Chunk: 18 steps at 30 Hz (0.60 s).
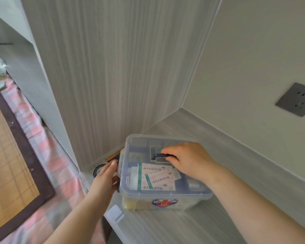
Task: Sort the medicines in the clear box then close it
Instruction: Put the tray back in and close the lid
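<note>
A clear plastic medicine box [165, 194] with a red cross sticker [164, 202] on its front stands on a grey shelf in the corner. Its clear lid [139, 143] lies on top. Flat white packets with red print [159, 176] show through the lid. My right hand [188, 161] rests on the lid with its fingers curled around the dark blue handle [158, 155]. My left hand [104, 180] presses against the box's left side, fingers by the side clasp.
The grey shelf [174, 226] ends at a front edge near a white clip [115, 214]. Walls close in behind and to the right, with a grey socket [297, 99]. Left and below lie a pink checked cloth [48, 155] and a woven mat [7, 164].
</note>
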Tool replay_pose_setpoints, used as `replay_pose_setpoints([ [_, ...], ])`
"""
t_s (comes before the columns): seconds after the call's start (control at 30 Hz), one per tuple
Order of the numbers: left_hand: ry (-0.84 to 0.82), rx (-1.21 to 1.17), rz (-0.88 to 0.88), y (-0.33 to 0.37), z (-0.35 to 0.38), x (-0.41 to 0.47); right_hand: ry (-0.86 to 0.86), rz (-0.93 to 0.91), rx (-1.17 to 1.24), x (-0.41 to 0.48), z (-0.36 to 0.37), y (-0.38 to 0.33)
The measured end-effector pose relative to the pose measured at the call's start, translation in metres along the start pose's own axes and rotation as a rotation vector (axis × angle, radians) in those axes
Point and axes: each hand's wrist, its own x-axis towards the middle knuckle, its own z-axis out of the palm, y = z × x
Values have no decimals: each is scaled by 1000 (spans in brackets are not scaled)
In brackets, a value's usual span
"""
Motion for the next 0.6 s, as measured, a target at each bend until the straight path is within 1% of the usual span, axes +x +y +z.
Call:
replay_pose_setpoints([
  [0.07, 16, -13, 24, -1, 0, 1, 15, 23, 31, 1, 4, 1],
  [0.17, 84, -9, 69, 0, -1, 0, 18, 57, 60, 0, 13, 5],
  [0.23, 124, -1, 142, 3, -2, 0, 26, 84, 85, -1, 19, 8],
  [0.33, 109, 83, 258, 6, 2, 0, 63, 90, 105, 1, 25, 10],
  [0.4, 99, 164, 297, 5, 10, -1, 64, 100, 68, 4, 29, 12],
  [0.5, 126, 253, 356, -2, 21, -5, 28, 175, 49, 7, 36, 14],
  [0.6, 122, 289, 390, -3, 24, -8, -82, 214, 63, 11, 39, 17],
])
